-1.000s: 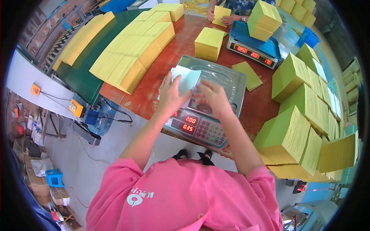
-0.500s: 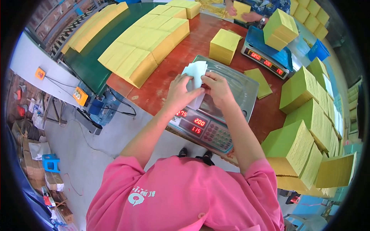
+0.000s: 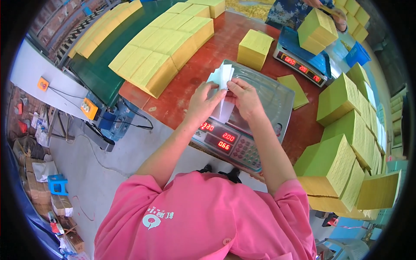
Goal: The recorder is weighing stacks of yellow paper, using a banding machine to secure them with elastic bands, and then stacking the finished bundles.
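Several pale white paper sheets (image 3: 224,76) are pinched between my two hands above the steel pan (image 3: 271,97) of a digital scale. My left hand (image 3: 203,100) grips their left side, with the thumb laid across the front. On the right edge, my right hand (image 3: 244,97) closes its thumb and fingers. The lower part of the sheets (image 3: 222,112) hangs below my fingers, just above the scale's lit red display (image 3: 222,138). My palms hide how the sheets are folded or stacked.
Stacked yellow paper blocks (image 3: 164,43) cover the table's left side; more (image 3: 342,160) pile up at right. A single yellow block (image 3: 255,48) and flat yellow sheets (image 3: 294,92) lie beyond the pan. A co-worker's hand (image 3: 339,19) is over a stack on the second scale (image 3: 299,67).
The sheets have shifted slightly in my fingers and their top edges fan apart more. My scale's display has changed. The co-worker's hands moved right, to the stack on the second scale.
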`<state>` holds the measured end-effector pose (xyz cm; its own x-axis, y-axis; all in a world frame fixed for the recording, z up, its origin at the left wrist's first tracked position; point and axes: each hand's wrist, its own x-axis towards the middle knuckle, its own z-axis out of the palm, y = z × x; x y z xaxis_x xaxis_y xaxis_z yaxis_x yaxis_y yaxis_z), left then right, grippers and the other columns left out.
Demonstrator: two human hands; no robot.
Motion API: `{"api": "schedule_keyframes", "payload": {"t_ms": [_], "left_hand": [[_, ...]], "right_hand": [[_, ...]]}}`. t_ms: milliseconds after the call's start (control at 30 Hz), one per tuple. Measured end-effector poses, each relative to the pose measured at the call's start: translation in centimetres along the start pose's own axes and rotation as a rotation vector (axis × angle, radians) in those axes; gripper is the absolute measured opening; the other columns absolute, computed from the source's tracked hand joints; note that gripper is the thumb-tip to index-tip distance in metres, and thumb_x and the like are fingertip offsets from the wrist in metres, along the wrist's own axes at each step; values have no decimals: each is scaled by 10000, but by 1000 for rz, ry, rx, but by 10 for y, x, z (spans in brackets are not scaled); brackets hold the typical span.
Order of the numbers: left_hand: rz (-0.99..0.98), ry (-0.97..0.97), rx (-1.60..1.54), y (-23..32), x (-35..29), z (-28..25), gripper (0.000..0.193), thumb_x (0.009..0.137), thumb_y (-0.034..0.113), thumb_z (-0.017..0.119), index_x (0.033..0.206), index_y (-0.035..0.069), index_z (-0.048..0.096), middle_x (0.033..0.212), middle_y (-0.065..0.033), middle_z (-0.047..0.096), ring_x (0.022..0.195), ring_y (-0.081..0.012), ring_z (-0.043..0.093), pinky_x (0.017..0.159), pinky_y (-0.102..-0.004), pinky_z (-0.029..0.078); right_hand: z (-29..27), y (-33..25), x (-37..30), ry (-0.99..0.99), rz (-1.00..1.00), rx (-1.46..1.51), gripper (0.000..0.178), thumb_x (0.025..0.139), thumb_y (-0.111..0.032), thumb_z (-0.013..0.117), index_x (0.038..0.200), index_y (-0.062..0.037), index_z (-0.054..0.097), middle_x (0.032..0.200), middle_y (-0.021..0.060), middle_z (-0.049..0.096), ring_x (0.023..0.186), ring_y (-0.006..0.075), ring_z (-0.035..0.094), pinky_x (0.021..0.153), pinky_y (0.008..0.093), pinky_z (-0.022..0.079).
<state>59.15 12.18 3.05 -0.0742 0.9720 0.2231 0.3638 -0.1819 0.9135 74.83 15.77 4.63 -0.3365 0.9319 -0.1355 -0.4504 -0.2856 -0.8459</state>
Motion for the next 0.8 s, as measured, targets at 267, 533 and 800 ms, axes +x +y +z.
{"api": "schedule_keyframes", "payload": {"t_ms": [267, 533, 800], "left_hand": [[-64, 117, -224, -4, -7, -1, 269, 898, 217, 625, 1018, -24, 633, 942, -134, 644, 894, -216, 619, 812, -333, 475], [-98, 234, -245, 18, -11, 5, 248, 911, 25, 585, 1157, 33, 617, 857, -25, 610, 800, -76, 541, 730, -230, 457], [-2, 116, -104, 19, -11, 1, 275, 881, 181, 683, 1104, 31, 626, 902, -38, 631, 834, -95, 565, 745, -250, 465]], "right_hand": [[2, 1, 0, 44, -12, -46, 166, 946, -136, 600, 1053, -18, 645, 927, 50, 665, 813, 146, 638, 725, 280, 527], [2, 7, 1, 69, -37, -88, 191, 951, -158, 593, 1075, -25, 652, 913, 31, 657, 814, 127, 620, 720, 284, 516], [4, 11, 0, 72, -90, -171, 169, 942, -141, 591, 1030, -24, 674, 883, 25, 653, 779, 103, 600, 687, 255, 500]]}}
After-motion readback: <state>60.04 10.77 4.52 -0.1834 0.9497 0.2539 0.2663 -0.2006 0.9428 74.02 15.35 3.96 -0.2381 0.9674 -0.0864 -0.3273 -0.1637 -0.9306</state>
